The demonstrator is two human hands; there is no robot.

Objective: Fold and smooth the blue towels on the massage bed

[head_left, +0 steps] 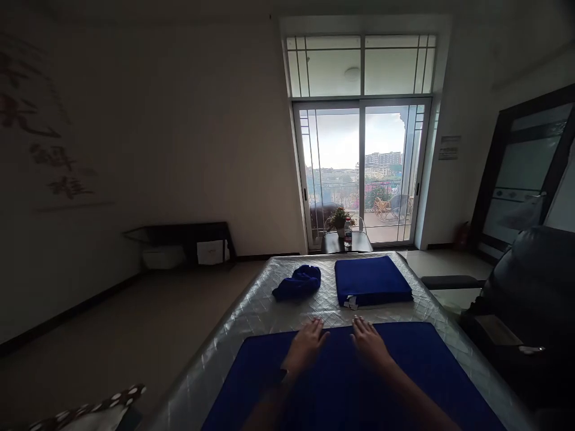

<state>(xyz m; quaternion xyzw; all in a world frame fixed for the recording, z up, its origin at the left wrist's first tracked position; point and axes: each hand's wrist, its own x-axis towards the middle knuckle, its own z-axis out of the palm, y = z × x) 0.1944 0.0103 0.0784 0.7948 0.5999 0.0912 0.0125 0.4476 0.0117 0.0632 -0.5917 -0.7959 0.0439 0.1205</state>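
The crumpled blue cloth [300,282] lies on the quilted mattress [256,311] beyond the left hand [308,344]; a forward push might shove the spread blue cloth [335,383] into it and mix the two. The left hand is flat, palm down, fingers extended and gripping nothing, at the far edge of the spread cloth; uneven pressure there could crease the fabric, and the shiny mattress cover looks slippery enough for the whole piece to slide. The right hand [371,342] is likewise flat and holds nothing, at the same edge; if it pushed harder than its partner, the cloth would probably skew. Just ahead of it, the folded blue stack [372,278] might be nudged, and its loose white labels [351,302] could catch a finger. As for direction, the spread cloth lies on the near part of the mattress, its left side slanting down and left, its far edge running crosswise and facing the window [362,173], and its right side slanting down and right; the near end is out of view, so its long axis cannot be told.
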